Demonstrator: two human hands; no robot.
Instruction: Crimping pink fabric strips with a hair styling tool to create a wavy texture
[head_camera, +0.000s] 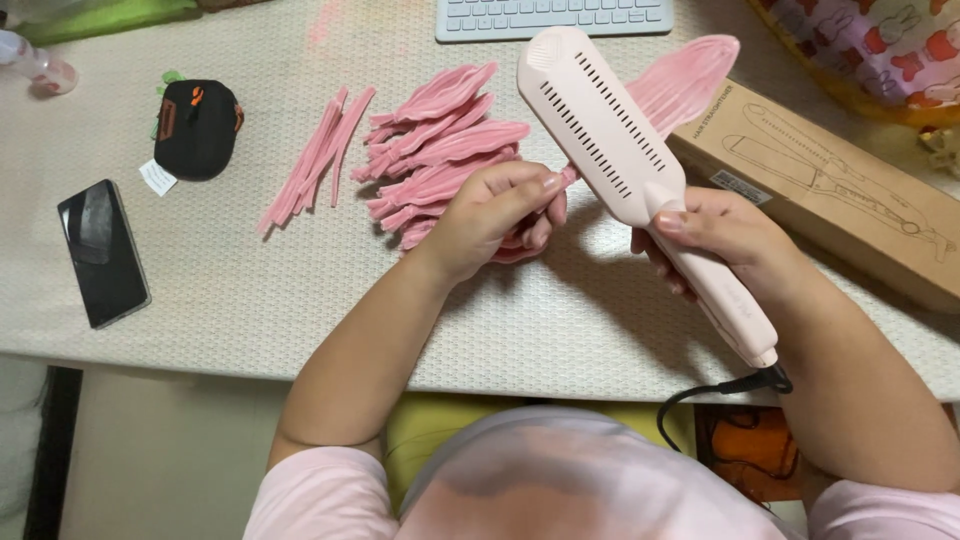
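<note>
My right hand (715, 235) grips the handle of a pale pink hair straightener (610, 140), held tilted above the table with its slotted plates pointing up and away. A pink leaf-shaped strip (685, 80) is clamped between the plates and sticks out past them. My left hand (495, 210) pinches the near end of that strip, just left of the straightener. Below and behind my left hand lies a pile of pink shaped strips (445, 150). A few flat narrow pink strips (315, 160) lie to its left.
A brown cardboard box (830, 190) lies on the right of the white textured table (250, 290). A black phone (103, 252) and a small black pouch (195, 128) sit on the left. A white keyboard (555, 17) is at the far edge. The straightener's black cord (700, 395) hangs off the near edge.
</note>
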